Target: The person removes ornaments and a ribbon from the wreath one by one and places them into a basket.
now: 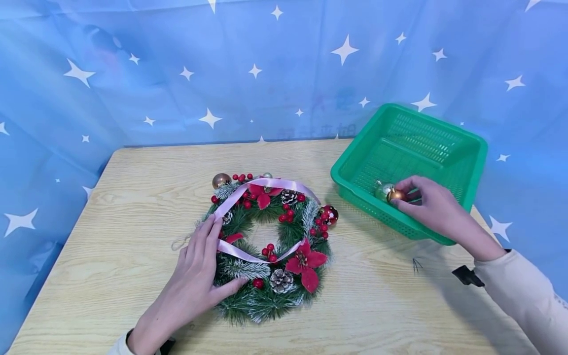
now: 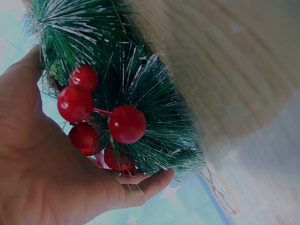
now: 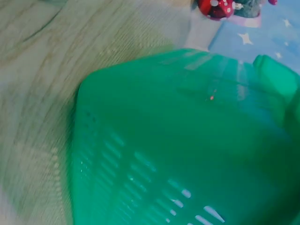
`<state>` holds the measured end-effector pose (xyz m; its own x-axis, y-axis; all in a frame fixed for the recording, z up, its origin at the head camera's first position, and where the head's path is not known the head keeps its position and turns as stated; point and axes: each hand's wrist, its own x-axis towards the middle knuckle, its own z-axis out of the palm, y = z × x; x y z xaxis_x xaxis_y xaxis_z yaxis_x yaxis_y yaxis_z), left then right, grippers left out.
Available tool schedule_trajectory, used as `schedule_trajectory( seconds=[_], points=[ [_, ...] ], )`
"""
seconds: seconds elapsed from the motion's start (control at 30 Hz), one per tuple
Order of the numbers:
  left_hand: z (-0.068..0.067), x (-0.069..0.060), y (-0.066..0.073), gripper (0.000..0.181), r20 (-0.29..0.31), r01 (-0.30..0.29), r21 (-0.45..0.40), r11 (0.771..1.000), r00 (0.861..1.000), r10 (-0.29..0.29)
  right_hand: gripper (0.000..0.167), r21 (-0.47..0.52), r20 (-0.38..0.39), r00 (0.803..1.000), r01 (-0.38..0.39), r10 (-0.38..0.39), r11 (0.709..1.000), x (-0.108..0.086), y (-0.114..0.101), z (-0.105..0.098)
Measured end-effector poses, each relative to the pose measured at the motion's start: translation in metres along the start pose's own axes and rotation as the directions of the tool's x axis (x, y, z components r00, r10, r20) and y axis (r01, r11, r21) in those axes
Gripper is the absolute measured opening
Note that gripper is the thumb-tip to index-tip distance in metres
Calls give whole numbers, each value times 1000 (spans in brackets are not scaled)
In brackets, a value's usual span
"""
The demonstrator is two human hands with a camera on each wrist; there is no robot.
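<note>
Flat on the table lies a green wreath (image 1: pixel 244 305) with red flowers, berries, pinecones and a pink ribbon (image 1: pixel 284 184). Across its left side rests my left hand (image 1: pixel 188 276), fingers fairly straight over the ribbon and thumb spread; the left wrist view shows this hand (image 2: pixel 51 164) beside red berries (image 2: pixel 126 124). My right hand (image 1: pixel 437 209) reaches into a green basket (image 1: pixel 477 172) and pinches a gold ball (image 1: pixel 395 195) between thumb and fingers. A silvery-green ball (image 1: pixel 382 190) touches or nearly touches it. The basket (image 3: pixel 178 103) fills the right wrist view, which hides the right hand.
Small dark wire-like pieces (image 1: pixel 417 265) lie on the wooden table (image 1: pixel 368 305) in front of the basket. A brown ball (image 1: pixel 221 180) and a spotted red ball (image 1: pixel 329 215) sit at the wreath's edge. Behind the table hangs a blue cloth (image 1: pixel 293 59) with white stars.
</note>
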<state>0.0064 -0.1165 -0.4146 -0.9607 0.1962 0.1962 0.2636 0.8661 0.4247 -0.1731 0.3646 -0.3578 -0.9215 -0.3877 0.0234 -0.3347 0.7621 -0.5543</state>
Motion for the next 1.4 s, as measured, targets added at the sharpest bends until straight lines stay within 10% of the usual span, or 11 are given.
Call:
schedule_trajectory(
  seconds=[0.93,1.4],
  points=[
    [2,5,0,131,18,5,-3,1000,1000,-5,18,-151,276,961,24,19,988,23,22,-2],
    [-1,0,2,132,21,33,2,999,999,-33,20,-178,270,962,16,34,984,26,17,3]
  ],
)
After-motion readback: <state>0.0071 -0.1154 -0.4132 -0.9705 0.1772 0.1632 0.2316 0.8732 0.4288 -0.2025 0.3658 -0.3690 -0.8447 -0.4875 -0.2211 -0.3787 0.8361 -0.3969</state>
